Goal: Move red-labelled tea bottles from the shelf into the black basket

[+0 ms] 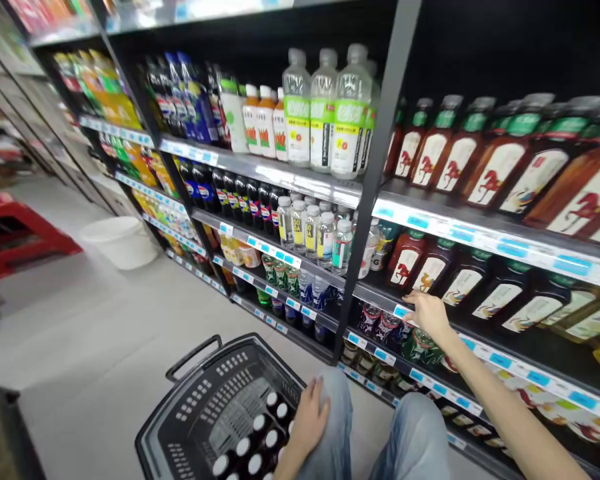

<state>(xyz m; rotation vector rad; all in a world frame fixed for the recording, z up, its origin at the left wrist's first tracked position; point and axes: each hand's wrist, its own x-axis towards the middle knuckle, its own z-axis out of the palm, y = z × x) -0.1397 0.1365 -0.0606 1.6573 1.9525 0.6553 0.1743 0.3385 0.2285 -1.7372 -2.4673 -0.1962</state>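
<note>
The tea bottle (430,272) nearest to me stands upright on the middle shelf, in a tight row with other brown bottles, just behind the rail (500,360) with blue price tags. My right hand (430,315) lies on this rail just below it, fingers stretched and close together, pointing left, and it pinches nothing. I cannot tell if the fingertips touch the bottle's foot or only a tag.

The risk I see is in this row. The bottles stand shoulder to shoulder, so if 1 is pulled out with a tilt, its neighbour may lean and fall over the rail. Below are dark cans (383,325) and then the hard floor (105,333), where a bottle could split. The labels look smooth, so a grip with fingertips only may slip.

My left hand (310,417) rests flat on my knee (337,400), fingers a little spread and holding nothing, so it could not catch anything quickly. I crouch low with the right arm stretched far, so I judge my balance weak. The basket (195,407) with white-capped bottles (260,437) is just beside the knee, and a sudden move of the leg could knock it.
</note>
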